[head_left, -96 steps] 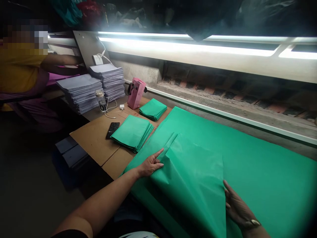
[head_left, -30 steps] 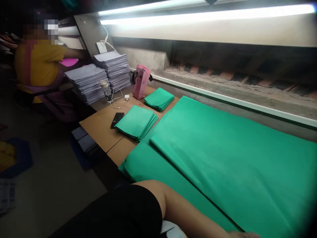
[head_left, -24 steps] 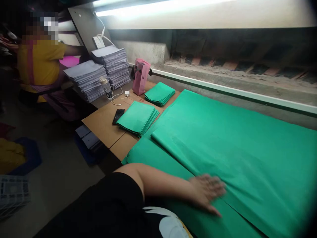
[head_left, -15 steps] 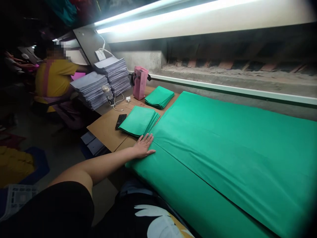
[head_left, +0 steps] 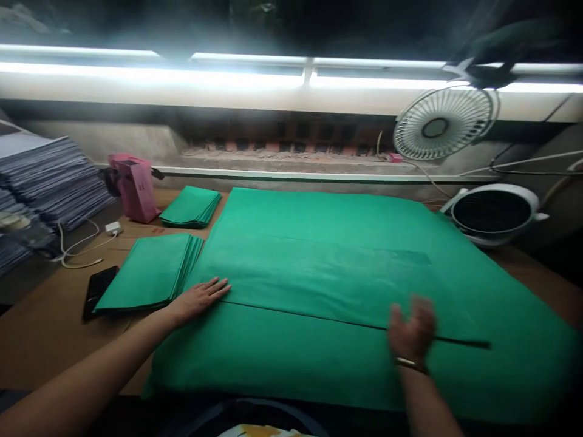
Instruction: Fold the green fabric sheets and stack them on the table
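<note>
A large green sheet stack covers the middle of the table, with a long dark slit or fold edge running across it. My left hand lies flat on its left part, fingers spread, holding nothing. Over the right part of the slit is my right hand, smeared by motion, with thumb and fingers apart and a bracelet at the wrist. Beside my left hand sits a pile of folded green pieces. A smaller green pile lies behind it.
A black phone is partly under the near pile. A pink bag, a white charger and tall paper stacks stand at the left. Back right are a hanging fan and a round white-rimmed device.
The view has swung right, bringing the fans and my right hand into sight. The person in yellow has left the view. My left hand stays flat on the green material.
</note>
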### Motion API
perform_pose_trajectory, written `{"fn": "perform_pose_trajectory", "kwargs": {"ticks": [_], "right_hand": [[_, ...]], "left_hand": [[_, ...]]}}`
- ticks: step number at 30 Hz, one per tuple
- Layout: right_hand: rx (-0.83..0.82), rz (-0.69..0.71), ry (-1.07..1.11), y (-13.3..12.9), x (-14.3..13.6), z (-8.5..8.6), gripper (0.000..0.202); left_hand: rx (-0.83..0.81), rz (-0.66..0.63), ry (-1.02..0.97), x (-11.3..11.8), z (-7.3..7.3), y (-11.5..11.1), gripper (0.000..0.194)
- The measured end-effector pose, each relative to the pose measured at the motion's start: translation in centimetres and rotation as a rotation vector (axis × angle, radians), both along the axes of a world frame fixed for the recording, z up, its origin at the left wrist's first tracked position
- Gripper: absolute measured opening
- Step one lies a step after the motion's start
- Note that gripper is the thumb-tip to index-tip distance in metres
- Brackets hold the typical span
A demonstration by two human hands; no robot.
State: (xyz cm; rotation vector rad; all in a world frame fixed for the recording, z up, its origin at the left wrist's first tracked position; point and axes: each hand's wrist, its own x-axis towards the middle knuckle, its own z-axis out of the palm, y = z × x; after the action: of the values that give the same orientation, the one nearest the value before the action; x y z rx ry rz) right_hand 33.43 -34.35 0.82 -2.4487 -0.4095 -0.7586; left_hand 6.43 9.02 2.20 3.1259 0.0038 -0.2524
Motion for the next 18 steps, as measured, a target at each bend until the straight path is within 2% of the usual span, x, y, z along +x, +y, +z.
{"fn": "perform_pose_trajectory", "kwargs": {"ticks": [3, 5, 6, 8, 9, 11, 16, 17, 18], "right_hand": [[-0.18, 0.354, 0.104, 9.7, -5.6, -1.9, 0.054], [-0.277, 0.559, 0.172, 14.7, -8.6, -3.0, 0.049], [-0.342, 0.702, 0.239, 16.1, -9.5, -3.3, 0.053], [-0.434, 0.804, 0.333, 16.4, -9.4, -3.3, 0.059], [-0.464, 0.776, 0.369, 15.2, -8.5, -3.1, 0.061], [-0.484, 0.571, 0.422, 10.3, -5.2, -2.7, 0.061], [-0.417, -0.095, 0.578, -8.6, 5.6, -3.0, 0.069], [-0.406, -0.27, 0.617, -11.9, 7.3, -3.3, 0.068], [-0.399, -0.375, 0.641, -14.8, 8.8, -3.4, 0.068]], "left_hand": [[0.04, -0.033, -0.049, -0.3, -0.3, 0.5, 0.071], [0.081, -0.036, -0.104, -0.6, -1.1, 0.9, 0.07], [0.1, -0.035, -0.138, -0.8, -1.6, 1.2, 0.071], [0.126, -0.032, -0.212, -1.2, -2.6, 1.7, 0.072], [0.13, -0.03, -0.25, -1.4, -3.0, 2.0, 0.073], [0.124, -0.021, -0.317, -1.8, -3.5, 2.5, 0.073], [-0.021, 0.103, -0.381, -1.9, -3.6, 2.7, 0.069], [-0.056, 0.13, -0.385, -1.7, -3.5, 2.8, 0.068], [-0.082, 0.152, -0.388, -1.6, -3.5, 2.9, 0.067]]}}
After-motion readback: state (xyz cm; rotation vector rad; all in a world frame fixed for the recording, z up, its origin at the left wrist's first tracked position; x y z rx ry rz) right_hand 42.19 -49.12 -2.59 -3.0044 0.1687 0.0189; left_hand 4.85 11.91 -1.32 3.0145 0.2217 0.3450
